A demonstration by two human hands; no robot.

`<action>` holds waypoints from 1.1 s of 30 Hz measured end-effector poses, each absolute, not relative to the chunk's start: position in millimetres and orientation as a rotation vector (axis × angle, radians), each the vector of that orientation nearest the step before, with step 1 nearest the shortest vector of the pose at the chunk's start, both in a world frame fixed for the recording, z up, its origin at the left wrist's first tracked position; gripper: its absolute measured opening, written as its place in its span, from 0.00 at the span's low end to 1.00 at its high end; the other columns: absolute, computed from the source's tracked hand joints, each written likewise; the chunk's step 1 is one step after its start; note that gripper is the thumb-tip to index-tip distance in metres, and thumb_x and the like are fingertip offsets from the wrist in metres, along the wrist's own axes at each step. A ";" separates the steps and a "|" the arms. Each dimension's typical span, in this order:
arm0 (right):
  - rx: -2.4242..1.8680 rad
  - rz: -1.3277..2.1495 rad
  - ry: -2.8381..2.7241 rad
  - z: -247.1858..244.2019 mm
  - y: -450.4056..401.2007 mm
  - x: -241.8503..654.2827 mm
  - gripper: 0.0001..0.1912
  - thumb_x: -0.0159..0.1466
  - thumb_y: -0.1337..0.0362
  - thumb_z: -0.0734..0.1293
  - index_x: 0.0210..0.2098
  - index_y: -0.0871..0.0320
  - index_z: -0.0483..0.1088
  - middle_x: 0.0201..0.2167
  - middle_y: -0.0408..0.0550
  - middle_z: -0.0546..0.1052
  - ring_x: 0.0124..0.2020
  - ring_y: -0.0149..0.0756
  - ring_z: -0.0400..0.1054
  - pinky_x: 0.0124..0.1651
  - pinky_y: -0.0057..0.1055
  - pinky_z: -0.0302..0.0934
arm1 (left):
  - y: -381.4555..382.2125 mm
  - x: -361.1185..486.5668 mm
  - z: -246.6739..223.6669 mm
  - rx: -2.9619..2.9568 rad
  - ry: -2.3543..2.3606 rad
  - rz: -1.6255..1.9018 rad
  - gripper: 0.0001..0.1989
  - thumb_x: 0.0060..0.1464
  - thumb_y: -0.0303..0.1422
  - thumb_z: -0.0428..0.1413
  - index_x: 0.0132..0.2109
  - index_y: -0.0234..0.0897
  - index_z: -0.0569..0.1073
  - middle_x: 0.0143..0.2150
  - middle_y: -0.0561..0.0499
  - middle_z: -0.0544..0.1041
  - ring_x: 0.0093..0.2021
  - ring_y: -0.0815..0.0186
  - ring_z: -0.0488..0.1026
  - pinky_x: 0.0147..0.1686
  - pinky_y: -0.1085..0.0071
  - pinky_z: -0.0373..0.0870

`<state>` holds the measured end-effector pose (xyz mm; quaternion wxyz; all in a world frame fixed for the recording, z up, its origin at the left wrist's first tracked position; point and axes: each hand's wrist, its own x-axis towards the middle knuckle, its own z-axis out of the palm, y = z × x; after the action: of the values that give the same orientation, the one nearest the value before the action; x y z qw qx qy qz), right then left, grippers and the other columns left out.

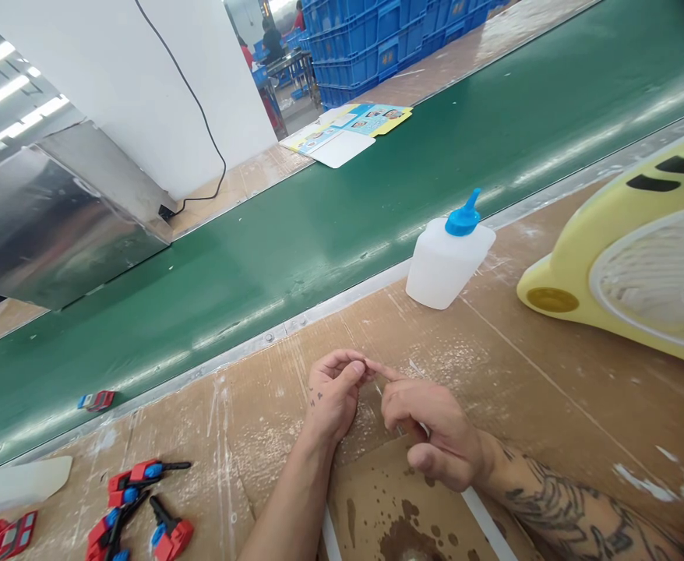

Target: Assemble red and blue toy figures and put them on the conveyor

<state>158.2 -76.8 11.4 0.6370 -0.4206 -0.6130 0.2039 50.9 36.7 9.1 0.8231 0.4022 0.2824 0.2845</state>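
Observation:
My left hand (335,393) is closed over the cardboard-covered table, its thumb pressed against the curled fingers; whatever it pinches is too small to name. From the right, my right hand (429,425) reaches over with its index finger stretched out, the tip touching the left fingertips. Its thumb is apart and it holds nothing visible. Below the hands lies a stained brown cardboard piece (365,499) with white strips. Behind the right hand stands a white bottle (444,265) with a blue nozzle cap.
Red, blue and black toy parts (123,487) lie at the lower left. A small red and blue piece (97,400) rests on the green conveyor belt (248,241). At right is a yellow fan (569,265); blue crates (365,47) stand behind.

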 end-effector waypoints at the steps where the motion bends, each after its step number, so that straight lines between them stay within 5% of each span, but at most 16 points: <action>1: -0.961 0.465 -1.399 11.3 -76.8 158.2 0.22 0.67 0.45 0.58 0.31 0.57 0.67 0.18 0.35 0.54 0.21 0.31 0.55 0.63 0.57 0.54 | 36.7 51.2 9.1 0.858 0.605 0.607 0.09 0.42 0.32 0.70 0.32 0.34 0.79 0.27 0.51 0.77 0.28 0.72 0.72 0.34 0.76 0.69; 21: -0.927 0.572 -1.240 7.8 -77.2 159.3 0.22 0.67 0.44 0.59 0.30 0.56 0.67 0.18 0.35 0.56 0.19 0.30 0.55 0.60 0.52 0.58 | 35.0 50.1 8.1 0.978 0.585 0.612 0.08 0.48 0.33 0.66 0.32 0.34 0.77 0.28 0.52 0.75 0.30 0.71 0.70 0.35 0.75 0.67; 33: -0.907 0.638 -1.160 5.2 -78.3 160.4 0.22 0.67 0.44 0.59 0.30 0.56 0.66 0.17 0.34 0.57 0.17 0.29 0.49 0.60 0.52 0.57 | 35.2 51.7 7.1 0.951 0.623 0.620 0.09 0.43 0.34 0.69 0.30 0.34 0.79 0.26 0.52 0.76 0.28 0.71 0.71 0.34 0.75 0.68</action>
<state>160.4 -78.3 5.2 0.6951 -0.4062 -0.5196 0.2861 51.7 35.2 7.1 0.7976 0.4430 0.2900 0.2890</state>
